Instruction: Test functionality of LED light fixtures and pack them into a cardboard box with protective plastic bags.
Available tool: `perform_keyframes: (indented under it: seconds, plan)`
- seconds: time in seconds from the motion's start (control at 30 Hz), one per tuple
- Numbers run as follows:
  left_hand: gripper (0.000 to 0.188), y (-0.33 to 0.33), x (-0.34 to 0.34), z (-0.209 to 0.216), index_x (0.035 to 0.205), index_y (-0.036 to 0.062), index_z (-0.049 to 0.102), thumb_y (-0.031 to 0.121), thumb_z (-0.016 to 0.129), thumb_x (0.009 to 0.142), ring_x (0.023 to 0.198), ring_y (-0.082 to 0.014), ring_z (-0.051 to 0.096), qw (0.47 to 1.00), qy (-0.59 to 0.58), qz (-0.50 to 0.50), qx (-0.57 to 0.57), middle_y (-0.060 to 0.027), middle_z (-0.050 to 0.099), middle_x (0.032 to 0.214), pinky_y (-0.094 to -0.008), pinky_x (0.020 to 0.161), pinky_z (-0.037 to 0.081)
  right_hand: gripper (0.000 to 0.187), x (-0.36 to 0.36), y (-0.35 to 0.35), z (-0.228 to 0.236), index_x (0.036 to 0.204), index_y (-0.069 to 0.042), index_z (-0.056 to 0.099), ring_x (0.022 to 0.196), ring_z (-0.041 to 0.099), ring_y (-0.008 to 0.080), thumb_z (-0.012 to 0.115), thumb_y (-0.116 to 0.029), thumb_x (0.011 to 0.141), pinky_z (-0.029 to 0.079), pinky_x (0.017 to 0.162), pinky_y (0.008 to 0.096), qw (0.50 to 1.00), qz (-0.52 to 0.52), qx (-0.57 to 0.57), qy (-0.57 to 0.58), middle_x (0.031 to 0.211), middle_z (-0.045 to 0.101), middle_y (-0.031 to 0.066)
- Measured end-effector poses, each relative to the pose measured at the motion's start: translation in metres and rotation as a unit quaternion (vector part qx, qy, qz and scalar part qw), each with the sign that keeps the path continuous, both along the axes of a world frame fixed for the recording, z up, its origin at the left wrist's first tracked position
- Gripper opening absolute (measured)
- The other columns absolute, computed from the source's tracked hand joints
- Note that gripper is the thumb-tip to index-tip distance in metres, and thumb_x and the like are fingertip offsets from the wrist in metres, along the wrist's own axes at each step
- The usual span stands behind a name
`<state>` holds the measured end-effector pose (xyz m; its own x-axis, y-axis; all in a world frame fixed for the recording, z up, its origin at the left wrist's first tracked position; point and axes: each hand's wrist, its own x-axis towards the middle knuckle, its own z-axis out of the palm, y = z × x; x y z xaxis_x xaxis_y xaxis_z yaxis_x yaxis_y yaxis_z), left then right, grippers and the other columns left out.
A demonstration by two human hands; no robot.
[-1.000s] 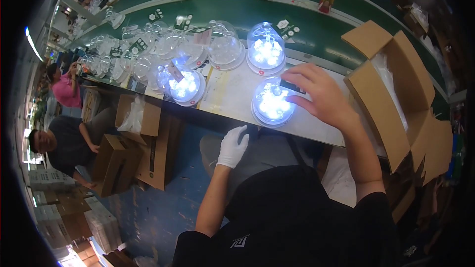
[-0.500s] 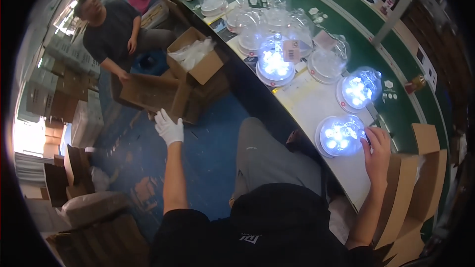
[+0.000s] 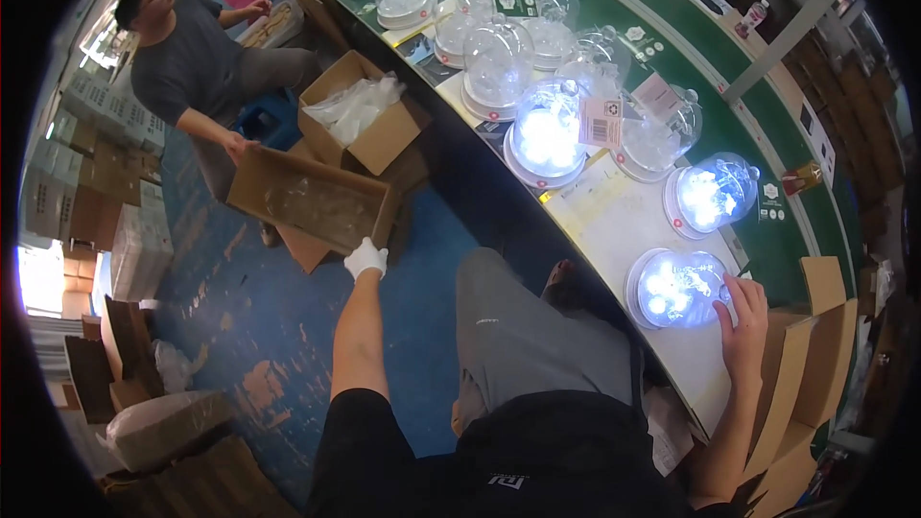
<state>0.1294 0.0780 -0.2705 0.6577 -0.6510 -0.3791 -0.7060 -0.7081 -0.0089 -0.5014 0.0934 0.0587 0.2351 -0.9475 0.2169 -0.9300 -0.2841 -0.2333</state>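
My left hand, in a white glove, grips the near edge of an open cardboard box. A co-worker's hand holds the box's far end. At the table's right edge, the bare fingers and thumb of my right hand close on the top knob of a lit clear dome lamp. That lamp lies tilted, its white base toward the left. Just beyond it is a second lit dome lamp. Farther left stands another glowing one, with a paper tag beside it.
Several unlit clear domes crowd the far table. A carton of plastic bags stands on the floor side, near the seated co-worker. By my right forearm is an open carton. A wrapped bundle lies at lower left.
My left hand has reached the cardboard box and taken hold of its edge. The co-worker's box has tilted toward me. My right hand stays at the lit dome's knob.
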Motion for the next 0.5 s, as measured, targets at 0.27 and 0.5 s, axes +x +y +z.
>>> perform_keyframes:
  seconds: [0.27,0.5]
  plan:
    - [0.035,0.036,0.013,-0.002,0.094,0.0170,0.072,0.046,0.054,0.100,0.091,-0.0310,0.072,0.983,-0.116,-0.136,-0.029,-0.0113,0.076,0.091,-0.0492,0.088,0.041,0.040,0.001,-0.005,-0.006,0.125,-0.001,0.065,0.105,0.058,0.0347,0.071,-0.002,0.085,0.047,0.090,0.0436,1.000,0.018,-0.021,0.009,0.111,0.063,0.0134]
    - [0.046,0.045,0.096,0.128,0.086,0.0070,0.069,0.049,0.054,0.099,0.087,-0.0388,0.067,0.931,-0.094,-0.266,-0.230,-0.0200,0.070,0.089,-0.0477,0.079,0.051,0.033,-0.004,-0.013,-0.005,0.115,-0.002,0.069,0.100,0.060,0.0325,0.074,-0.002,0.082,0.048,0.088,0.0425,0.997,0.047,-0.042,-0.034,0.105,0.065,0.0118]
